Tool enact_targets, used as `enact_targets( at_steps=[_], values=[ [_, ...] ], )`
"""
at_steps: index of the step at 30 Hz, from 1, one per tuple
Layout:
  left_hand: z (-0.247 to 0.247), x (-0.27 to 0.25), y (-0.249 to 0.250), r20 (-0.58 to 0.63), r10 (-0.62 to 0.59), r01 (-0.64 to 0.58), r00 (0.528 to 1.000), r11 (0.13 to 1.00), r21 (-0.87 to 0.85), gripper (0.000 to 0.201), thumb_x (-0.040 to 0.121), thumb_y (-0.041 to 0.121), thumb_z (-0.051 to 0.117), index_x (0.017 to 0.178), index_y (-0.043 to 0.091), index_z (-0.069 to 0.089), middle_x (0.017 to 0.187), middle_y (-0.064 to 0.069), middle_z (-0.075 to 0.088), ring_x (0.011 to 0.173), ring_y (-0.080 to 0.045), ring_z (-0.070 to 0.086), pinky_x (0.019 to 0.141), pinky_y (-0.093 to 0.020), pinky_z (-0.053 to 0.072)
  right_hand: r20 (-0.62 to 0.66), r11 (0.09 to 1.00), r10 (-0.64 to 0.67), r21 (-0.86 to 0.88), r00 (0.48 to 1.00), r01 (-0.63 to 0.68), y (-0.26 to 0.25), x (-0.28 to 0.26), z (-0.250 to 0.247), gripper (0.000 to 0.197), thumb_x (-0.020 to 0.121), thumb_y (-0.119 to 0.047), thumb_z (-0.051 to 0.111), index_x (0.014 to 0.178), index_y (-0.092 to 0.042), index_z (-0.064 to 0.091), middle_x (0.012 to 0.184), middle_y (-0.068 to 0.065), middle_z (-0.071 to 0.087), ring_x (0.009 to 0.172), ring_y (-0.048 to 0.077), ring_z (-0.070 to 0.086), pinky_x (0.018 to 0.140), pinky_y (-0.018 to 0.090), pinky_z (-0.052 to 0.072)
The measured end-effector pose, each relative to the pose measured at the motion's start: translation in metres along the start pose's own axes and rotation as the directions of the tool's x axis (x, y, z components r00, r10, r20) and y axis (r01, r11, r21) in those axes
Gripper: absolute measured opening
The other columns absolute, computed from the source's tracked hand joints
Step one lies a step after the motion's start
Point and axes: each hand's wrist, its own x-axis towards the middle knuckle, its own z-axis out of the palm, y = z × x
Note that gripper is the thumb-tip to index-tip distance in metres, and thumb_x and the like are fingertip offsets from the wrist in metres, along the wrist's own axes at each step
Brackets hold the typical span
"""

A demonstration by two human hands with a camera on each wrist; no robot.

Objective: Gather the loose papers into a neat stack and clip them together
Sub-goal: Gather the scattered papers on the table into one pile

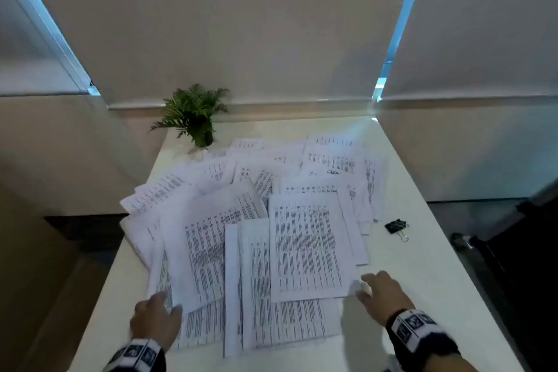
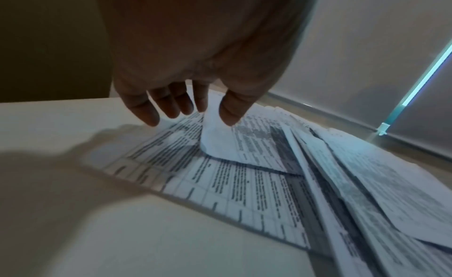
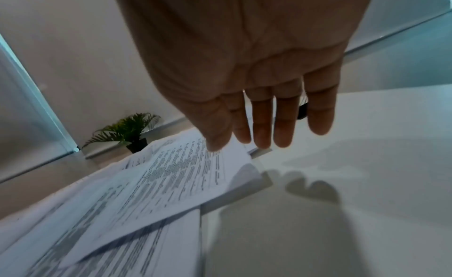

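The loose white printed papers are fanned all over the middle of the white desk. The left hand pinches one sheet's corner at lower left, and the right hand sits spread at the pile's lower right corner, so I'd sweep inward from both sides. Careful at upper left, sheets overhang the edge; bare room's on the right, by the black metal binder clip.

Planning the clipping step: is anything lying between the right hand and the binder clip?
Nothing visible. The binder clip sits alone on bare table, past the right edge of the papers. The right hand hovers nearer, at the papers' corner, with open tabletop between.
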Motion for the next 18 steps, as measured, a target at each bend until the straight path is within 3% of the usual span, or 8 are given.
enact_targets(
  at_steps=[3, 9, 12, 15, 18],
  values=[
    [0.014, 0.005, 0.016, 0.13, 0.11, -0.084, 0.985, 0.978, -0.192, 0.058, 0.091, 0.034, 0.062, 0.14, 0.008, 0.045, 0.139, -0.02, 0.049, 0.124, -0.034, 0.051, 0.105, -0.04, 0.041, -0.069, 0.996, 0.038, 0.084, 0.997, -0.033, -0.014, 0.025, -0.001, 0.049, 0.093, -0.038, 0.047, 0.137, -0.018, 0.041, 0.136, 0.012, 0.041, 0.125, 0.029, 0.045, 0.101, 0.033, 0.039],
    [0.046, 0.005, 0.054, 0.347, 0.209, -0.079, 0.914, 0.932, -0.353, 0.074, 0.081, 0.055, 0.067, 0.139, 0.016, 0.042, 0.131, -0.007, 0.058, 0.114, -0.025, 0.059, 0.1, -0.042, 0.047, -0.047, 0.936, 0.195, 0.308, 0.98, -0.172, -0.038, 0.062, 0.011, 0.062, 0.085, -0.038, 0.061, 0.136, -0.013, 0.034, 0.131, 0.016, 0.043, 0.118, 0.035, 0.049, 0.091, 0.038, 0.045],
    [0.064, 0.001, 0.072, 0.329, 0.264, -0.139, 0.906, 0.923, -0.358, 0.086, 0.069, 0.062, 0.074, 0.137, 0.017, 0.043, 0.131, 0.001, 0.056, 0.117, -0.022, 0.057, 0.1, -0.039, 0.047, -0.039, 0.917, 0.186, 0.367, 0.982, -0.159, -0.047, 0.08, 0.014, 0.036, 0.089, -0.028, 0.055, 0.117, -0.007, 0.046, 0.114, 0.015, 0.054, 0.101, 0.03, 0.057, 0.076, 0.029, 0.043],
    [0.077, -0.004, 0.086, 0.269, 0.294, -0.199, 0.917, 0.923, -0.33, 0.058, 0.079, 0.042, 0.075, 0.126, 0.017, 0.054, 0.121, 0.004, 0.062, 0.103, -0.018, 0.06, 0.097, -0.036, 0.048, -0.158, 0.934, 0.163, 0.343, 0.974, -0.101, -0.052, 0.096, 0.007, 0.015, 0.089, -0.024, 0.05, 0.088, -0.009, 0.048, 0.1, 0.016, 0.054, 0.087, 0.028, 0.055, 0.073, 0.029, 0.044],
    [0.071, -0.003, 0.093, 0.135, 0.235, -0.181, 0.963, 0.928, -0.324, 0.03, 0.089, 0.03, 0.064, 0.114, 0.012, 0.064, 0.1, -0.008, 0.07, 0.082, -0.024, 0.063, 0.073, -0.029, 0.05, -0.292, 0.942, 0.211, 0.314, 0.933, -0.114, -0.052, 0.114, -0.009, 0.028, 0.086, -0.027, 0.055, 0.095, -0.002, 0.062, 0.109, 0.022, 0.052, 0.099, 0.037, 0.056, 0.084, 0.038, 0.049]
  ],
)
